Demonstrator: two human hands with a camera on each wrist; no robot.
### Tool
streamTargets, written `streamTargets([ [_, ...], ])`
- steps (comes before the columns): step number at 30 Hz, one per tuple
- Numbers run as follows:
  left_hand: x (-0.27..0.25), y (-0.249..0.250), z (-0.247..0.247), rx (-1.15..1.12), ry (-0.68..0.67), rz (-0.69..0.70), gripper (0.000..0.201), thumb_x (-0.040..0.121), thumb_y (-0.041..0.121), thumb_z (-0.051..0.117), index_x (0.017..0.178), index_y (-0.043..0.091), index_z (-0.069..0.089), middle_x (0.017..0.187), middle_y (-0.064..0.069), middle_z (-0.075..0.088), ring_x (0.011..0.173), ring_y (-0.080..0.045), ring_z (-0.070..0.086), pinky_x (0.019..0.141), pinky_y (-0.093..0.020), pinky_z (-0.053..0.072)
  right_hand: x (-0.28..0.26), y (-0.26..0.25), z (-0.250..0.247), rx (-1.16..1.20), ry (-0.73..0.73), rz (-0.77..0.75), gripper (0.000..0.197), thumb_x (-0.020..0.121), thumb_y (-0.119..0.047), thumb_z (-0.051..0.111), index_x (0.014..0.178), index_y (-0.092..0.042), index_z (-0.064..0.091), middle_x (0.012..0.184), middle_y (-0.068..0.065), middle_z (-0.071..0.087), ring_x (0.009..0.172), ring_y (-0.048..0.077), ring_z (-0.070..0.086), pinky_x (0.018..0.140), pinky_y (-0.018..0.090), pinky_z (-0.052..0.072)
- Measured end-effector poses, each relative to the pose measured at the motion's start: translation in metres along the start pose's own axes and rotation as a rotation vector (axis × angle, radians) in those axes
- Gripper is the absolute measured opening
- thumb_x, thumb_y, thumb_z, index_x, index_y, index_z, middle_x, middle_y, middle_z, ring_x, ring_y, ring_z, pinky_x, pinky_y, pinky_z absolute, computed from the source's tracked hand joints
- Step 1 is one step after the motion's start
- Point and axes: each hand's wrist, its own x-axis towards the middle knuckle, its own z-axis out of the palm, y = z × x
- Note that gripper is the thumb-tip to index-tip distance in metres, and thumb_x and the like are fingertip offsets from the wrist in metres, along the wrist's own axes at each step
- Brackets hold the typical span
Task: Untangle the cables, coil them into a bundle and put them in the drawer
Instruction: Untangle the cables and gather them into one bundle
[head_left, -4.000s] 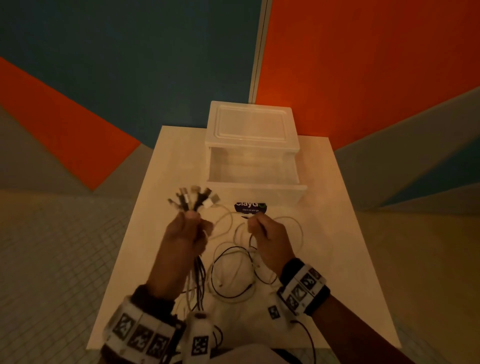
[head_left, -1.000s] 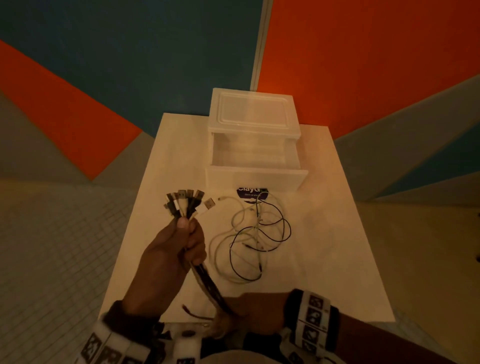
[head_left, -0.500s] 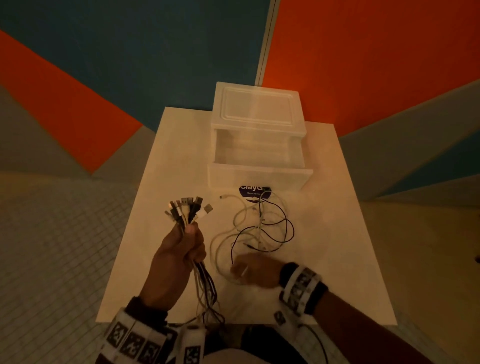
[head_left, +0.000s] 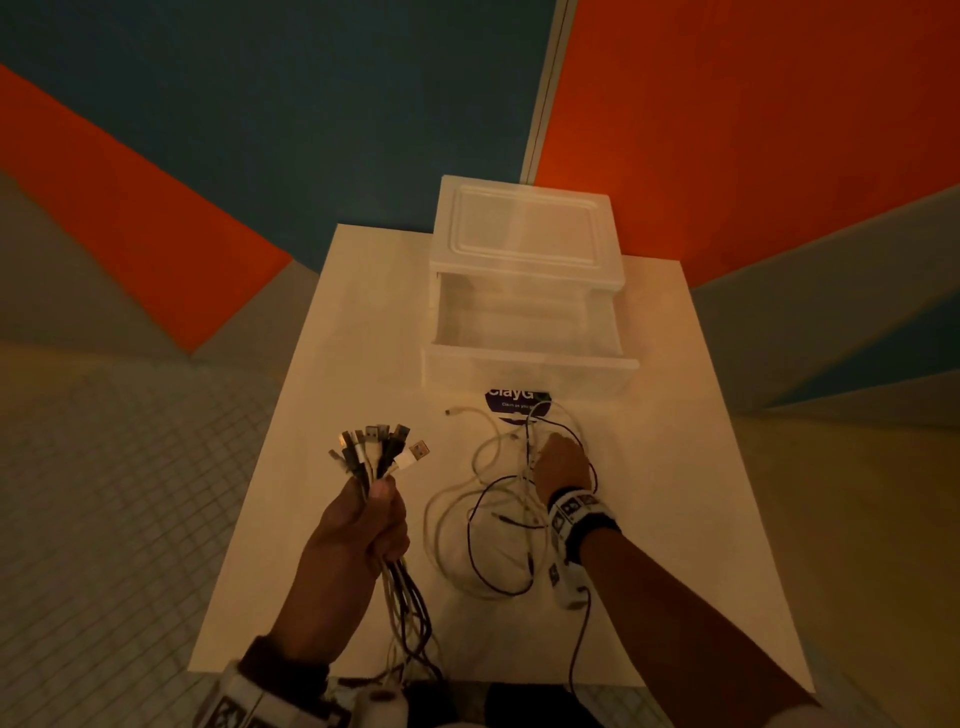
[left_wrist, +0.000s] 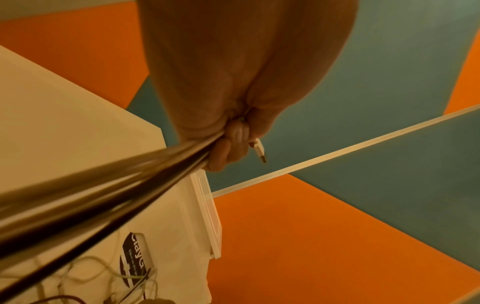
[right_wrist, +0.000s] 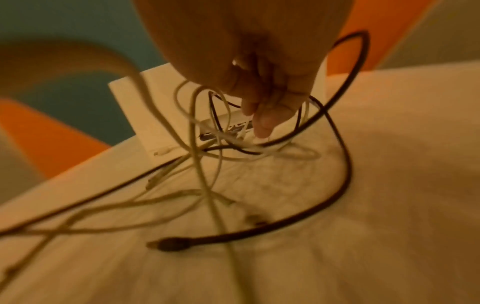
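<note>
1. Since half a second ago, the right hand (head_left: 563, 470) has moved from the near middle of the table (head_left: 675, 467) toward the far edge, into the loose cables (head_left: 483, 525).
2. Its fingers (right_wrist: 262, 123) now point down among the far loops, just in front of the drawer; the blur makes it impossible to tell whether they grip a strand.
3. One dark plug end (right_wrist: 171, 244) lies flat on the table nearer the person, apart from the fingers.
4. The left hand (head_left: 363, 535) is clenched around a bundle of cables (head_left: 408, 603), held above the near left part of the table.
5. The bundle's plugs (head_left: 376, 449) fan out above the fist, and the cords hang down past the near edge.
6. From the left wrist view, one pale plug (left_wrist: 259, 151) sticks out past the curled fingers (left_wrist: 228, 152).
7. The loose cables, white and black, lie tangled in overlapping loops on the middle of the table.
8. A translucent plastic drawer unit (head_left: 524, 234) stands at the far edge, its drawer (head_left: 524, 364) pulled open toward the person.
9. A dark label (head_left: 511, 400) lies on the table just in front of the drawer, partly under the far loops.
</note>
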Motion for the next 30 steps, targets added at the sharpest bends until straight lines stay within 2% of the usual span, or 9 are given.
streamTargets([
  [3,-0.001,0.003,-0.002,-0.026,0.025,-0.013,0.018,0.1,0.008,0.035,0.088,0.008,0.048,0.065,0.001,0.03,0.052,-0.01,0.024,0.046,-0.021,0.031,0.005,-0.006,0.007,0.04,0.076,0.051,0.043,0.1,-0.026,0.04,0.135,-0.003,0.045,0.134,0.017,0.054,0.125,0.032,0.051,0.103,0.038,0.039],
  [7,-0.003,0.005,-0.004,-0.024,0.056,-0.016,0.018,0.099,0.008,0.035,0.087,0.008,0.047,0.067,-0.001,0.027,0.054,-0.012,0.021,0.047,-0.022,0.027,0.008,-0.009,0.016,0.018,0.109,0.014,0.043,0.098,-0.035,0.041,0.129,-0.008,0.051,0.129,0.013,0.059,0.12,0.031,0.055,0.099,0.04,0.044],
  [12,-0.002,0.004,-0.005,-0.018,0.068,-0.018,0.018,0.099,0.01,0.036,0.086,0.009,0.049,0.067,0.0,0.028,0.055,-0.012,0.019,0.046,-0.022,0.027,0.011,-0.019,0.012,-0.086,0.072,-0.041,0.037,0.097,-0.036,0.045,0.119,-0.008,0.057,0.123,0.012,0.062,0.116,0.029,0.058,0.097,0.037,0.044],
  [17,-0.001,0.003,-0.005,0.013,0.08,-0.012,0.015,0.1,0.011,0.037,0.091,0.008,0.049,0.067,-0.001,0.028,0.056,-0.013,0.019,0.048,-0.023,0.026,0.0,-0.021,-0.016,-0.04,0.042,-0.041,0.034,0.096,-0.031,0.047,0.119,-0.009,0.058,0.127,0.011,0.06,0.119,0.029,0.056,0.1,0.036,0.044],
  [21,0.003,0.002,-0.003,0.02,0.061,-0.004,0.016,0.101,0.011,0.037,0.09,0.007,0.048,0.069,-0.003,0.026,0.06,-0.017,0.016,0.049,-0.025,0.025,-0.026,-0.017,-0.058,0.141,0.134,-0.026,0.021,0.095,-0.023,0.049,0.1,-0.006,0.061,0.108,0.013,0.063,0.101,0.03,0.06,0.078,0.03,0.044],
  [25,0.008,0.002,0.003,0.024,0.039,0.006,0.015,0.101,0.01,0.036,0.09,0.007,0.046,0.067,-0.001,0.029,0.055,-0.013,0.021,0.048,-0.023,0.028,-0.059,-0.021,-0.1,0.545,0.268,-0.161,0.007,0.091,-0.007,0.054,0.086,-0.011,0.058,0.086,-0.002,0.062,0.079,0.012,0.059,0.068,0.02,0.043],
  [26,0.009,0.001,0.005,0.027,0.03,0.011,0.014,0.101,0.01,0.036,0.091,0.008,0.045,0.067,-0.001,0.029,0.055,-0.012,0.021,0.048,-0.023,0.028,-0.062,-0.021,-0.103,0.618,0.248,-0.148,0.008,0.088,-0.005,0.056,0.084,-0.011,0.058,0.083,0.0,0.065,0.078,0.012,0.061,0.068,0.022,0.048],
  [28,0.013,0.0,0.008,0.022,0.014,0.015,0.014,0.101,0.009,0.036,0.09,0.008,0.044,0.066,-0.001,0.029,0.053,-0.011,0.023,0.048,-0.023,0.03,-0.062,-0.021,-0.096,0.646,0.148,-0.111,0.013,0.083,-0.001,0.056,0.083,-0.014,0.059,0.085,0.008,0.069,0.083,0.023,0.066,0.075,0.036,0.056],
  [30,0.015,-0.002,0.01,0.023,-0.003,0.008,0.014,0.101,0.01,0.036,0.089,0.009,0.043,0.067,-0.001,0.029,0.053,-0.01,0.024,0.048,-0.023,0.03,-0.062,-0.018,-0.085,0.457,0.012,-0.067,0.016,0.085,-0.005,0.053,0.09,-0.016,0.062,0.095,0.011,0.07,0.092,0.029,0.067,0.082,0.041,0.056],
])
